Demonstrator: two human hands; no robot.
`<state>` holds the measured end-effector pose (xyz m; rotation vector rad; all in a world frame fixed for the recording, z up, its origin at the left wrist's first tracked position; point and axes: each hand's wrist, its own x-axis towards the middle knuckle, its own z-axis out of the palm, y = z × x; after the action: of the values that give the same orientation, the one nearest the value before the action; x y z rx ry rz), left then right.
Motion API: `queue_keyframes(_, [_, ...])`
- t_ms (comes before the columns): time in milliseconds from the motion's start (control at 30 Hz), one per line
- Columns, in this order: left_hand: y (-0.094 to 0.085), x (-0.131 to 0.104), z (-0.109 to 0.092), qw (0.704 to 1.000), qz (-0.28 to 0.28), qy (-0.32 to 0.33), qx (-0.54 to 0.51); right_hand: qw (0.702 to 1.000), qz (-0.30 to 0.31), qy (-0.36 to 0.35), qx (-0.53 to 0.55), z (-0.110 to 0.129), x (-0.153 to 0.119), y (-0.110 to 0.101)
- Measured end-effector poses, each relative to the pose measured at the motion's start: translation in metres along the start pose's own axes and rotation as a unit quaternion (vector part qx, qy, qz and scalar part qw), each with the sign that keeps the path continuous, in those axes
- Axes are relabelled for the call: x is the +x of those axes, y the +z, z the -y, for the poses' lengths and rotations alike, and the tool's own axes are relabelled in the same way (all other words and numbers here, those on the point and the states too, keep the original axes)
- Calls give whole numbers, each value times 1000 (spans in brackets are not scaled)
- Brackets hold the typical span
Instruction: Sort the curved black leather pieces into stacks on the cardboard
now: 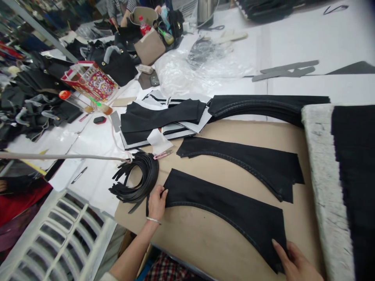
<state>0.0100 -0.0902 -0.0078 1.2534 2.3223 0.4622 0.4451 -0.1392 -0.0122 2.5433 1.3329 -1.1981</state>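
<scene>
A curved black panel (pixel 222 203) with a stitched lower edge lies across the brown board (pixel 199 238). My left hand (pixel 157 203), with a bracelet at the wrist, pinches the panel's left end between thumb and fingers. At the lower right, my right hand (pixel 295 261) holds the panel's right end, its thumb on top and its other fingers partly hidden. Just beyond lies a second black panel (pixel 240 156) of similar shape, flat on the board, with no hand on it. A coil of black strips (pixel 146 175) sits left of the held panel, near my left hand.
Behind are stacked black pieces (pixel 161 115) and a pile of curved panels (pixel 263 103). Pink-handled snips (pixel 163 154) lie near the coil. A pale, rough-surfaced block (pixel 325 187) borders the right side. Black bags, a red patterned bag (pixel 98 82) and clear plastic (pixel 187 74) stand farther back.
</scene>
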Motion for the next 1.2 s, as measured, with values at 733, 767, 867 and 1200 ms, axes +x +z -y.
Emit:
queue_keyframes(733, [51,-44,-61,847,46,447,283,988,-131,-58,52,5,-9,13])
queue_keyframes(767, [51,-44,-61,845,43,448,290,988,-135,-54,54,5,-10,13])
queue_keyframes(867, [52,-46,-61,843,37,444,300,978,-194,-67,28,10,-14,9])
queue_keyframes(1200, [52,-57,-68,853,36,429,296,910,-142,-364,-136,69,-29,17])
